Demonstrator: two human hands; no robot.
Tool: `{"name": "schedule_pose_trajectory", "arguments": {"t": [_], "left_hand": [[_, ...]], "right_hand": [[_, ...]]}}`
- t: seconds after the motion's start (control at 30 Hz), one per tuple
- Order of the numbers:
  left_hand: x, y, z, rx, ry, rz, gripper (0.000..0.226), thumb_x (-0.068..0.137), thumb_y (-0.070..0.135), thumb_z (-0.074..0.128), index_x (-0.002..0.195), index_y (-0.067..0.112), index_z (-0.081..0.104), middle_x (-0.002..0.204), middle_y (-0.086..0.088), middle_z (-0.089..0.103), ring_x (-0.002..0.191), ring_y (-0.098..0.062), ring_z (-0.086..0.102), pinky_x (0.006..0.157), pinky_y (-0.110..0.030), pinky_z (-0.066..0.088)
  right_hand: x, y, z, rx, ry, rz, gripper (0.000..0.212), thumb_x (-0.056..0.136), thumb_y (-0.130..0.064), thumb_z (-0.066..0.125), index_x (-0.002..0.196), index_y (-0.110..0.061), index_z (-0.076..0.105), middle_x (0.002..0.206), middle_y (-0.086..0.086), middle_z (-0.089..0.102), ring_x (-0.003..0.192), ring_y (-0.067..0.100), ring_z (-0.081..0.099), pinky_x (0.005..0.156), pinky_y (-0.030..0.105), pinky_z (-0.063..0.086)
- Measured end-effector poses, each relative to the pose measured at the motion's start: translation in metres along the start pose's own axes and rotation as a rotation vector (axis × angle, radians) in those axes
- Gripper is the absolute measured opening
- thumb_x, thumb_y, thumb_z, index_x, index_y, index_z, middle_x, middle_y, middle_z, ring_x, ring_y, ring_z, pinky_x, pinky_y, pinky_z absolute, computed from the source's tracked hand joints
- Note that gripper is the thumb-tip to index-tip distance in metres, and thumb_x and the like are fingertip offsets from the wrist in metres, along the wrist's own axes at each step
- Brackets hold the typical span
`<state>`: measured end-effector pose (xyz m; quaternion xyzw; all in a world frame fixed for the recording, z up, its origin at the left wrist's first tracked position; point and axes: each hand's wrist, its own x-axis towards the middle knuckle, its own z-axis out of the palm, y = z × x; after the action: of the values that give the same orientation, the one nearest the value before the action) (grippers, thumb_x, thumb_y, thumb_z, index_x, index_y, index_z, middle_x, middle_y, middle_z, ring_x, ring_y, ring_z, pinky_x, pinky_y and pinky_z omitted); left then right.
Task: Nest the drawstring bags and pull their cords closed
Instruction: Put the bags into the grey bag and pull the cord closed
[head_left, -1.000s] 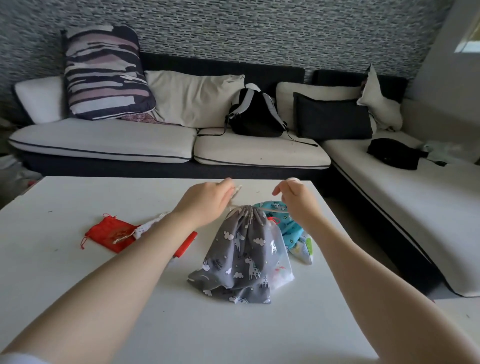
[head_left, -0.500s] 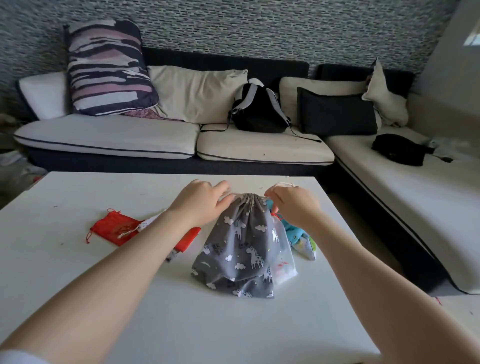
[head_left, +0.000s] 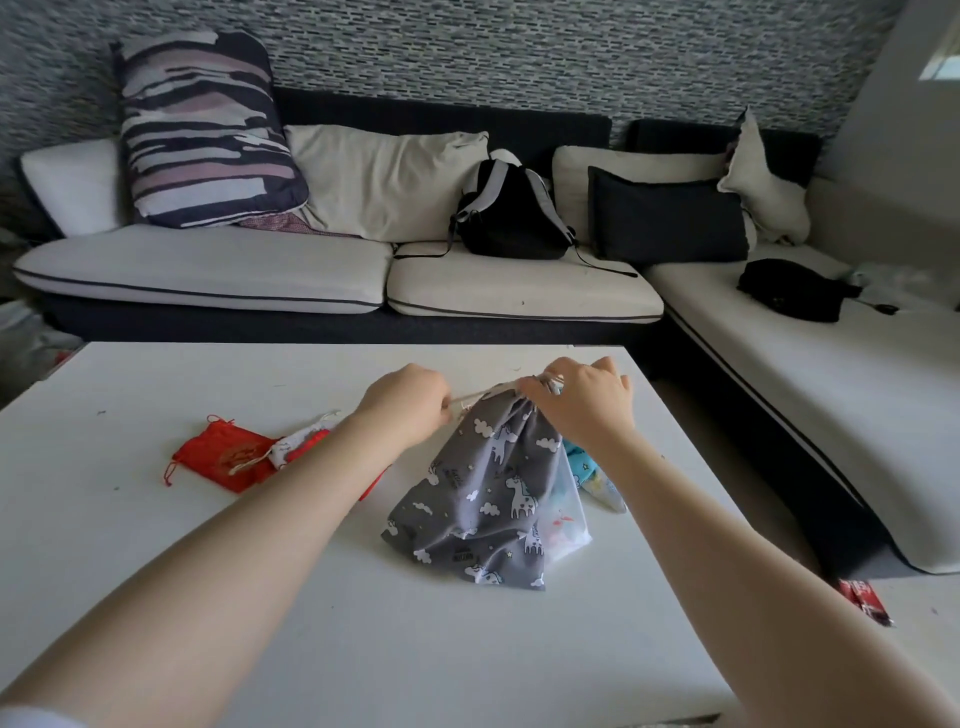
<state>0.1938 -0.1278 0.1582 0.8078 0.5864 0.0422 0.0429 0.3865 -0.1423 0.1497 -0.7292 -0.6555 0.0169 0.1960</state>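
Observation:
A grey drawstring bag (head_left: 488, 493) printed with unicorns and clouds stands gathered at its top on the white table (head_left: 156, 519). My left hand (head_left: 402, 402) pinches its pale cord (head_left: 470, 399), which runs taut to the left of the bag's neck. My right hand (head_left: 582, 397) grips the gathered neck of the bag. A translucent white bag (head_left: 563, 525) peeks out beneath the grey one, and a blue patterned bag (head_left: 589, 467) lies behind it, under my right wrist. A red pouch (head_left: 226, 454) and a small white patterned pouch (head_left: 301, 441) lie to the left.
A sofa (head_left: 208, 275) with cushions and a black backpack (head_left: 511, 213) runs behind the table. A second sofa section (head_left: 831, 384) lies to the right with a black pouch (head_left: 792, 288). A red packet (head_left: 865, 600) lies on the floor at right.
My hands came together at the bag's top, then my left hand drew the cord out to the left. My right hand closed on the gathered neck.

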Motion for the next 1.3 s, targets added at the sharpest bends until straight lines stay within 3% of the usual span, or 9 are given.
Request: {"name": "schedule_pose_trajectory", "arguments": {"t": [0.07,0.17,0.33,0.43,0.5,0.67,0.87,1.1,1.3], "left_hand": [[0.003,-0.001,0.001,-0.065,0.096,-0.030,0.027,0.093,0.026,0.048,0.090,0.007,0.067,0.093,-0.008,0.052,0.088,-0.030,0.057,0.069,-0.029,0.040],[0.000,0.003,-0.006,-0.527,0.089,0.023,0.030,0.095,0.026,0.043,0.075,0.011,0.060,0.077,-0.003,0.049,0.067,-0.018,0.047,0.060,-0.028,0.033],[-0.012,0.028,-0.026,-0.995,0.061,0.183,0.031,0.100,0.019,0.031,0.076,0.013,0.050,0.059,0.005,0.040,0.061,-0.013,0.042,0.069,-0.025,0.038],[-0.013,0.036,-0.028,-1.042,-0.015,0.248,0.028,0.100,0.017,0.034,0.081,0.009,0.053,0.055,0.007,0.032,0.054,-0.014,0.030,0.056,-0.028,0.028],[-0.014,0.039,-0.029,-1.031,-0.024,0.289,0.026,0.097,0.017,0.040,0.078,0.011,0.056,0.052,0.010,0.033,0.053,-0.014,0.027,0.054,-0.029,0.023],[-0.015,0.035,-0.022,-0.985,0.065,0.260,0.032,0.097,0.022,0.044,0.077,-0.001,0.056,0.048,0.006,0.039,0.045,-0.009,0.033,0.051,-0.026,0.029],[-0.010,0.034,-0.014,-0.979,0.306,0.116,0.025,0.096,0.023,0.043,0.080,0.015,0.060,0.048,0.005,0.045,0.043,-0.008,0.043,0.053,-0.023,0.036],[-0.010,0.045,-0.008,-1.205,0.088,0.108,0.048,0.096,0.022,0.046,0.050,0.025,0.059,0.047,0.002,0.045,0.042,-0.011,0.038,0.046,-0.024,0.032],[-0.009,0.042,-0.011,-1.327,-0.121,-0.008,0.034,0.099,0.023,0.039,0.067,0.011,0.048,0.049,0.003,0.030,0.045,-0.012,0.032,0.046,-0.020,0.027]], "right_hand": [[0.000,-0.001,-0.002,0.026,0.000,0.019,0.054,0.084,-0.063,0.048,0.116,-0.021,0.058,0.095,0.004,0.067,0.117,0.025,0.038,0.083,0.034,0.027],[0.000,0.002,-0.003,0.046,-0.022,0.051,0.056,0.079,-0.067,0.051,0.117,-0.026,0.058,0.100,0.001,0.067,0.114,0.026,0.041,0.079,0.034,0.024],[-0.003,-0.011,-0.004,0.184,-0.093,0.029,0.055,0.074,-0.066,0.058,0.116,-0.030,0.055,0.089,-0.003,0.065,0.097,0.021,0.054,0.082,0.033,0.031],[-0.003,-0.023,-0.007,0.377,-0.083,-0.063,0.015,0.081,-0.046,0.061,0.081,-0.032,0.056,0.059,-0.012,0.049,0.062,0.011,0.047,0.070,0.029,0.035],[-0.002,-0.029,-0.011,0.448,-0.038,-0.064,0.022,0.086,-0.027,0.054,0.065,-0.029,0.049,0.055,-0.011,0.047,0.057,0.012,0.044,0.067,0.031,0.035],[-0.008,-0.039,-0.025,0.892,-0.121,0.088,0.034,0.097,-0.038,0.041,0.080,-0.017,0.062,0.059,-0.005,0.057,0.052,0.012,0.047,0.050,0.025,0.036],[-0.009,-0.039,-0.021,1.068,-0.093,0.111,0.021,0.091,-0.030,0.056,0.075,-0.018,0.063,0.052,-0.011,0.058,0.056,0.014,0.042,0.049,0.023,0.031],[-0.015,-0.044,-0.035,1.217,-0.037,0.052,0.013,0.082,0.005,0.058,0.073,-0.003,0.060,0.069,-0.003,0.063,0.046,-0.003,0.051,0.051,0.011,0.041],[-0.009,-0.031,-0.039,1.168,-0.086,0.071,0.015,0.083,0.001,0.059,0.085,-0.011,0.067,0.070,-0.003,0.060,0.054,-0.002,0.047,0.057,0.011,0.037]]}}
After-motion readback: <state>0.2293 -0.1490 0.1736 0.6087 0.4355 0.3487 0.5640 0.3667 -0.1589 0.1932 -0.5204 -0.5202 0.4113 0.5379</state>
